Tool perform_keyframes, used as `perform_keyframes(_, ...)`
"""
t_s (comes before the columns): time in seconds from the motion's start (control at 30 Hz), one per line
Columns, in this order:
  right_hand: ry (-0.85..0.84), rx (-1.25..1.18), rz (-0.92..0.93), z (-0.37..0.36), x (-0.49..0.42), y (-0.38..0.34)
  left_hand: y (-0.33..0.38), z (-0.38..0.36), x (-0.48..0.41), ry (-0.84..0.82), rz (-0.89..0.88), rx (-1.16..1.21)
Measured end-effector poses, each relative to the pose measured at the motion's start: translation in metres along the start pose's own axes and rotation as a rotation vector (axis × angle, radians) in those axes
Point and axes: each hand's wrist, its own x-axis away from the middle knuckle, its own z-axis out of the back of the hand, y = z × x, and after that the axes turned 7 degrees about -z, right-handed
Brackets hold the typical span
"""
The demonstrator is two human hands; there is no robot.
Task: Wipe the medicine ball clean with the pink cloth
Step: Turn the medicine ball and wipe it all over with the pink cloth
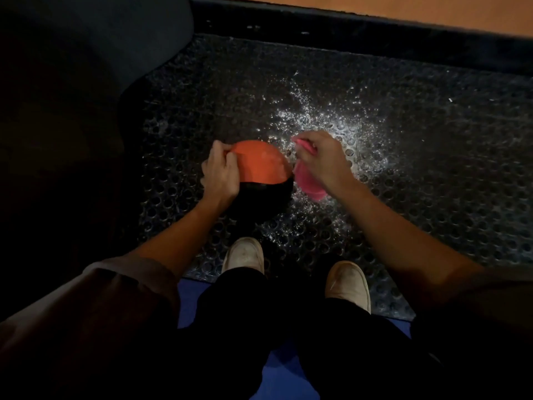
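Two hands on the job, quick rundown from my remote seat. Biggest thing in view is the holey black rubber mat [418,157], with wet-looking sparkles across its middle. The medicine ball [261,166] sits on it, orange on top and black below, just ahead of the white shoes [243,255]. The left hand [220,176] has its fingers curled onto the ball's left side, steadying it. The right hand [324,160] is clamped on the pink cloth [308,184], which dangles at the ball's right flank, and I can't tell if they touch. Looks like the wipe's barely begun. Next I'd press the cloth onto the orange top and brace the ball against rolling.
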Motion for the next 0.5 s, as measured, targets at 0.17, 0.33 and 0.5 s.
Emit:
perform_keyframes(0.17,-0.216,0.153,0.422,-0.035,0.025,-0.037,0.001,0.003,0.001,0.087,0.054,-0.008)
perform_keyframes(0.33,-0.094,0.169,0.247,-0.041,0.02,-0.005,0.005,0.0,0.006,0.047,-0.016,-0.094)
perform_keyframes(0.5,-0.069,0.177,0.37,-0.048,0.029,-0.019,0.018,-0.007,0.002,-0.026,-0.038,-0.182)
